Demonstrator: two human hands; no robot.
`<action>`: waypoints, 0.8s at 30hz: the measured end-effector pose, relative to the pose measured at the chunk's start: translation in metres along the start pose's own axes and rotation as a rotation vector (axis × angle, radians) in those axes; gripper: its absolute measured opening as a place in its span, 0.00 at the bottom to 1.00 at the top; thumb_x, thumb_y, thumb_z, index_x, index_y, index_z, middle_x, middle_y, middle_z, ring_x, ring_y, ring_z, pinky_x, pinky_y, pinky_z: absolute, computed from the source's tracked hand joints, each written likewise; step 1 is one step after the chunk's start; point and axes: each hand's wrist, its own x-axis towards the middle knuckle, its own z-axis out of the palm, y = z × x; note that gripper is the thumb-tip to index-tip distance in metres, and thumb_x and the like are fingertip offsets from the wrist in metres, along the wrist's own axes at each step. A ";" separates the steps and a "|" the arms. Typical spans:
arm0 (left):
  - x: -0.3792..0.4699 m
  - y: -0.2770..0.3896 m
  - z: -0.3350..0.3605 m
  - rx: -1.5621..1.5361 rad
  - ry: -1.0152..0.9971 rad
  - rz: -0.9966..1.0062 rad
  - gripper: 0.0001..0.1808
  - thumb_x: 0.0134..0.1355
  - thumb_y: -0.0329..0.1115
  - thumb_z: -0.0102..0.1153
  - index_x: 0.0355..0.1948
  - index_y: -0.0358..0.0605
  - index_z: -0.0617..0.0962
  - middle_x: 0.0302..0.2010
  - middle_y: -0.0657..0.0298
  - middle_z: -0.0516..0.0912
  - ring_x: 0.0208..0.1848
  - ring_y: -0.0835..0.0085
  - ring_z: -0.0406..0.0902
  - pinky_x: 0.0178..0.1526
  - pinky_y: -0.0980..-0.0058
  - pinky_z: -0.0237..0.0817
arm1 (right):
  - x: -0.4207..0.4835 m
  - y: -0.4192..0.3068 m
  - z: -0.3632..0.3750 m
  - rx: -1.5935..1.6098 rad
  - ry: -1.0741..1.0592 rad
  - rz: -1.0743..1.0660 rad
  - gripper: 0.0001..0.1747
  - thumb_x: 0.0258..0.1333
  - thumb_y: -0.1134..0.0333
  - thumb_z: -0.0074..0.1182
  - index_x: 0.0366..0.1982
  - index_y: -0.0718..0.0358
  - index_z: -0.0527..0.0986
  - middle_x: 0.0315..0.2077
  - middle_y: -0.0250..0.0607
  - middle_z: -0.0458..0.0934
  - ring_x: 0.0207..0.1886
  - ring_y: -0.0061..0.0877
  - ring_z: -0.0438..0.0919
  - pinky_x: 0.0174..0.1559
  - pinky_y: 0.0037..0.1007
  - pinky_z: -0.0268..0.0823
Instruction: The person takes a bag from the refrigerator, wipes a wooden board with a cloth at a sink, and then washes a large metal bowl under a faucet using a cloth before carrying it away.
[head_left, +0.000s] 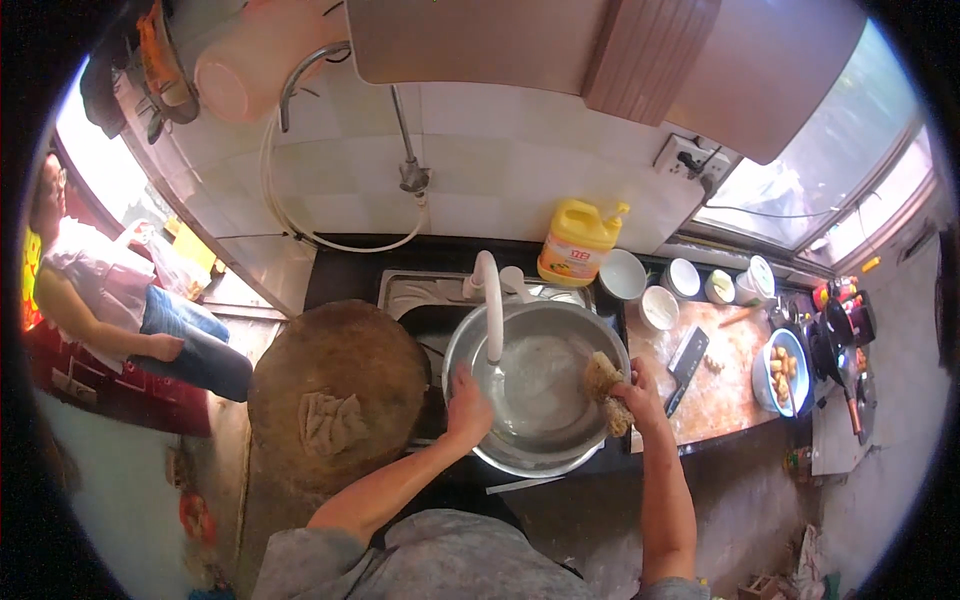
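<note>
A wide metal basin (551, 442) stands over the sink (409, 289), beneath a white curved faucet (491, 300). Water runs from the spout into it, and the bottom looks wet. At the basin's left rim is my left hand (471, 411), slightly blurred, its fingers curled at the edge. My right hand (643, 397) grips a brown fibrous scrubber, likely loofah (602, 379), against the right rim. The fingers behind the scrubber are partly hidden.
Left of the sink, a round wooden chopping block (352, 337) bears a crumpled cloth (330, 424). A cleaver (686, 367) lies on the board (739, 405) at right, near a bowl of potato-like pieces (766, 390). Behind stands a yellow detergent jug (577, 244). A person (97, 292) is at far left.
</note>
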 end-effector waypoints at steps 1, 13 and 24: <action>0.000 0.003 0.004 0.370 -0.007 0.185 0.29 0.50 0.28 0.52 0.56 0.44 0.64 0.54 0.43 0.68 0.58 0.55 0.64 0.59 0.65 0.54 | -0.003 -0.003 0.000 0.065 0.007 0.013 0.18 0.35 0.76 0.51 0.36 0.64 0.67 0.27 0.38 0.73 0.28 0.23 0.71 0.30 0.22 0.64; -0.011 -0.013 0.044 0.794 -1.291 0.665 0.25 0.63 0.48 0.39 0.56 0.44 0.68 0.58 0.49 0.66 0.60 0.59 0.62 0.63 0.63 0.49 | -0.006 0.033 -0.012 0.018 0.180 0.017 0.11 0.35 0.78 0.51 0.27 0.63 0.67 0.22 0.32 0.69 0.27 0.20 0.69 0.30 0.22 0.62; 0.076 0.015 -0.006 -0.083 -0.762 -0.557 0.35 0.43 0.29 0.58 0.55 0.32 0.63 0.37 0.52 0.76 0.40 0.63 0.76 0.39 0.66 0.71 | -0.008 0.068 -0.027 0.395 0.116 0.279 0.10 0.38 0.77 0.52 0.29 0.62 0.71 0.26 0.35 0.73 0.29 0.23 0.72 0.31 0.24 0.65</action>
